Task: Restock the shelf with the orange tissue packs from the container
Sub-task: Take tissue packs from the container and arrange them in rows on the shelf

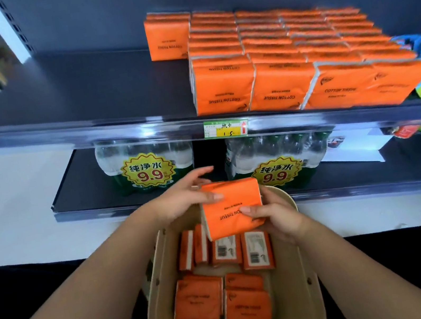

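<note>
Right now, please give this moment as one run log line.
stage: lifting | held: orange pack in both hands | left hand | right hand | container: packs remain

orange tissue packs (pixel 232 207) wrapped in smooth, slightly glossy plastic film. container (pixel 159 293) matt tan, looks like plastic. shelf (pixel 87 93) dark matt metal with a glossy clear plastic edge strip (pixel 88 136).

Eight container packs (pixel 220 291), two water bundles (pixel 146 167).
</note>
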A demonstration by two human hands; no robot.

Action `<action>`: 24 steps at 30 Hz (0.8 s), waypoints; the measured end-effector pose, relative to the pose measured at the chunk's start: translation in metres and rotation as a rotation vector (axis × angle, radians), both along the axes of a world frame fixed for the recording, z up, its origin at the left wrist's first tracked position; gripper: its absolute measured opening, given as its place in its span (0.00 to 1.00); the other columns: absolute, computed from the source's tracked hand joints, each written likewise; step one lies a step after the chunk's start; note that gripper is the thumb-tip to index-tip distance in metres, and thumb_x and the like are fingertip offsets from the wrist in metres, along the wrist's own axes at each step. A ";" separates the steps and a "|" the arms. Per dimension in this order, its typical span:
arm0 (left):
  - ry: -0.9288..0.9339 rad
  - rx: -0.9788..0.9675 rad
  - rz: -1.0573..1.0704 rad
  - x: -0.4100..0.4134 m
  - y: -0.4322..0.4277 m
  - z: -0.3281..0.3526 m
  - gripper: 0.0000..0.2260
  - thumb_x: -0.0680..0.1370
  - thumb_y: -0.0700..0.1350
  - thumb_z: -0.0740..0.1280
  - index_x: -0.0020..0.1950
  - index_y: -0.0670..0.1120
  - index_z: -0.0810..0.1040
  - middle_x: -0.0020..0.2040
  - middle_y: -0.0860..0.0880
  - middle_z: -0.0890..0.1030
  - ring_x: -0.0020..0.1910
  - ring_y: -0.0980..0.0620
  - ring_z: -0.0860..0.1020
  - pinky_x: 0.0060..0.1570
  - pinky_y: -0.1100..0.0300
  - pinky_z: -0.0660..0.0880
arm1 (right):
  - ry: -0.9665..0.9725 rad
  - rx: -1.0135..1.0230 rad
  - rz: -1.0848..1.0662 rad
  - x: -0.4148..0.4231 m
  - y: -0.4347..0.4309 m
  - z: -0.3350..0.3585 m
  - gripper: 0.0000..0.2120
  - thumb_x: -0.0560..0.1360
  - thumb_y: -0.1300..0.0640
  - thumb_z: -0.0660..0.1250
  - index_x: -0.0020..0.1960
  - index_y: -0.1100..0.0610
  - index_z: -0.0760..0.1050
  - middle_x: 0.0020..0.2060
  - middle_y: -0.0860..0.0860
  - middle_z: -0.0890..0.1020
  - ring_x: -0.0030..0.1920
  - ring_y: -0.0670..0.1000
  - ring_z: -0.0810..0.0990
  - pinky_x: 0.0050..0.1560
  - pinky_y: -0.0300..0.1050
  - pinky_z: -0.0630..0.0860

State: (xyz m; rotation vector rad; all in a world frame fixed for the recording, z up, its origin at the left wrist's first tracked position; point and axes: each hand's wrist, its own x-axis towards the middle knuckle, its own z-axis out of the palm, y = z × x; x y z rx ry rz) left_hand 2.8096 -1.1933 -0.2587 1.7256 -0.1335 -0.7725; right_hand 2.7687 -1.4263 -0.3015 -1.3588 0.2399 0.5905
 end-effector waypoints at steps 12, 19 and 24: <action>0.129 -0.348 0.135 -0.030 0.022 0.042 0.24 0.76 0.49 0.69 0.71 0.59 0.66 0.63 0.46 0.80 0.61 0.42 0.79 0.57 0.42 0.76 | -0.081 0.065 -0.058 -0.011 0.005 0.078 0.35 0.68 0.59 0.72 0.71 0.54 0.61 0.60 0.57 0.79 0.58 0.58 0.80 0.48 0.53 0.81; -0.106 -0.222 0.201 -0.017 0.033 0.088 0.20 0.76 0.50 0.68 0.67 0.49 0.72 0.59 0.45 0.82 0.57 0.45 0.81 0.58 0.42 0.77 | -0.240 -0.095 0.006 0.004 0.013 0.128 0.37 0.62 0.48 0.80 0.67 0.51 0.67 0.57 0.51 0.83 0.58 0.55 0.81 0.62 0.59 0.76; -0.260 -0.273 0.246 0.012 0.059 0.134 0.28 0.69 0.56 0.76 0.64 0.47 0.75 0.57 0.43 0.82 0.55 0.42 0.82 0.48 0.47 0.80 | -0.511 -0.285 -0.005 0.037 0.034 0.184 0.33 0.67 0.58 0.78 0.67 0.49 0.65 0.60 0.52 0.78 0.58 0.49 0.78 0.63 0.53 0.76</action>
